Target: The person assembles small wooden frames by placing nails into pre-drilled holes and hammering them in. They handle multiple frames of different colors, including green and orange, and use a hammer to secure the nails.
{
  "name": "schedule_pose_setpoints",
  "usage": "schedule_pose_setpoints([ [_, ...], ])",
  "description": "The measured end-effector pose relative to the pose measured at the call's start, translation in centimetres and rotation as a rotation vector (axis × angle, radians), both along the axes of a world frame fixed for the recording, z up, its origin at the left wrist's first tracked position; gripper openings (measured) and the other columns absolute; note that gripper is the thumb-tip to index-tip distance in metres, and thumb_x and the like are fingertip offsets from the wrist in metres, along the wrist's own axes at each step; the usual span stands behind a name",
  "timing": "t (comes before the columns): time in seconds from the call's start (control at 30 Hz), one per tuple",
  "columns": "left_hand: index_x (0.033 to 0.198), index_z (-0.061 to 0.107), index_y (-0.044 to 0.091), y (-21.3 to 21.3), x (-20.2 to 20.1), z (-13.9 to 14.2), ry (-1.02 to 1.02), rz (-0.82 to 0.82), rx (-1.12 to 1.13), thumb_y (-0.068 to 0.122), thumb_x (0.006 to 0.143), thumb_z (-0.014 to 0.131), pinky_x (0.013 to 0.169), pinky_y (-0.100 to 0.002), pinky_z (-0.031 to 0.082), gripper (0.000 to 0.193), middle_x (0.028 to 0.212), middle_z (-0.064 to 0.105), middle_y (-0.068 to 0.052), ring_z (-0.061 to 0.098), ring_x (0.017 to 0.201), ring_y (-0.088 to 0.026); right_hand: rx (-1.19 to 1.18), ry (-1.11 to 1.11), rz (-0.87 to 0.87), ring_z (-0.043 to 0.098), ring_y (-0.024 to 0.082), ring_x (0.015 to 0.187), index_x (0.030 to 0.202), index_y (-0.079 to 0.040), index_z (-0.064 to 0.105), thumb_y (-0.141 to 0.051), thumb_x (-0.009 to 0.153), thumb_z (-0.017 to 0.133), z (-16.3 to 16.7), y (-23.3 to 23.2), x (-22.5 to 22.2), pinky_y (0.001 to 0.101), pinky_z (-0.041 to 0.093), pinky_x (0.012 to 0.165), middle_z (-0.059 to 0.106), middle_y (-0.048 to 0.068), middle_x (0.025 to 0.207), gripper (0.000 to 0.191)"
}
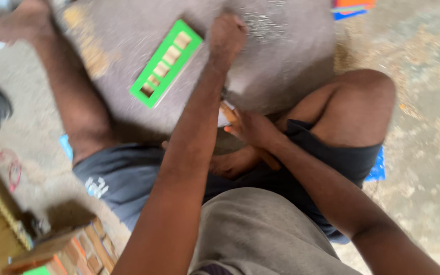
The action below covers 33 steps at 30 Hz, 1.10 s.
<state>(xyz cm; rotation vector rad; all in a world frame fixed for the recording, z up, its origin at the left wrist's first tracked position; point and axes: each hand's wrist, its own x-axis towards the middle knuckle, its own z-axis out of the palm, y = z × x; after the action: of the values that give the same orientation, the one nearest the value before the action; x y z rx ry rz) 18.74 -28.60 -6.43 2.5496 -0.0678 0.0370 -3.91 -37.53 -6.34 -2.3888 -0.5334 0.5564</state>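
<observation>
Fingers: left hand (pixel 226 38) clenched on grey slab (pixel 281 61); right hand (pixel 250 128) grasping wooden stick (pixel 228 113).

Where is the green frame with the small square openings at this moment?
In the head view the green frame lies tilted on the grey slab, upper middle, just left of the left hand and between the person's legs.

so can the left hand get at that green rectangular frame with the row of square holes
Probably yes: the left hand rests on the grey slab right beside the green rectangular frame, with nothing between them.
</observation>
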Motion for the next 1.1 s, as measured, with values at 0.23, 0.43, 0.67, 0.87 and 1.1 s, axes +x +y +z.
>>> schedule_pose_setpoints([
  [0.23,0.12,0.075,0.005,14.9,-11.0,1.7,-0.004,-0.151,-0.944,-0.001,0.104,0.062,0.087,-0.027,0.061,0.022,0.103,0.076,-0.003,0.071,0.094,-0.012,0.015,0.243,-0.087,0.068,0.049,0.095,0.127,0.004,0.055,-0.046,0.094,0.068,-0.1,0.0,-0.1,0.0552,0.054,0.083,0.07,0.031,0.102,0.062],
  [0.43,0.112,0.076,0.003,29.4,-19.5,2.3,-0.054,0.382,-0.855,0.007,0.101,0.073,0.08,-0.027,0.06,0.012,0.094,0.078,-0.001,0.072,0.085,-0.012,-0.027,0.218,-0.119,0.069,0.047,0.091,0.126,0.004,0.055,-0.04,0.092,0.071,0.4,1.0,0.3,0.0548,0.054,0.079,0.07,0.03,0.102,0.057],
  [0.67,0.102,0.078,0.007,29.7,-18.7,-1.2,-0.296,0.072,-0.512,0.001,0.089,0.086,0.11,-0.037,0.048,0.016,0.131,0.067,-0.013,0.061,0.126,-0.031,0.55,0.858,-0.562,0.067,0.015,0.069,0.131,-0.008,0.053,-0.025,0.094,0.067,1.8,2.8,-2.6,0.0326,0.058,0.062,0.068,0.004,0.092,0.043],
  [0.87,0.097,0.082,0.013,29.6,-17.9,-2.7,-0.101,0.064,-0.436,0.008,0.086,0.088,0.12,-0.04,0.041,0.014,0.152,0.051,-0.008,0.046,0.144,-0.029,0.43,0.962,-0.633,0.051,0.009,0.052,0.12,-0.007,0.049,-0.031,0.104,0.063,3.1,3.5,-6.7,0.0272,0.045,0.045,0.054,0.0,0.073,0.032],
  [1.1,0.096,0.083,0.016,29.3,-17.9,-2.4,-0.077,0.082,-0.368,0.014,0.086,0.089,0.118,-0.04,0.041,0.012,0.149,0.051,-0.004,0.045,0.141,-0.029,0.116,0.45,-0.356,0.059,0.013,0.05,0.114,-0.002,0.052,-0.027,0.103,0.062,5.4,7.1,-3.9,0.0309,0.048,0.044,0.06,0.006,0.067,0.029],
])
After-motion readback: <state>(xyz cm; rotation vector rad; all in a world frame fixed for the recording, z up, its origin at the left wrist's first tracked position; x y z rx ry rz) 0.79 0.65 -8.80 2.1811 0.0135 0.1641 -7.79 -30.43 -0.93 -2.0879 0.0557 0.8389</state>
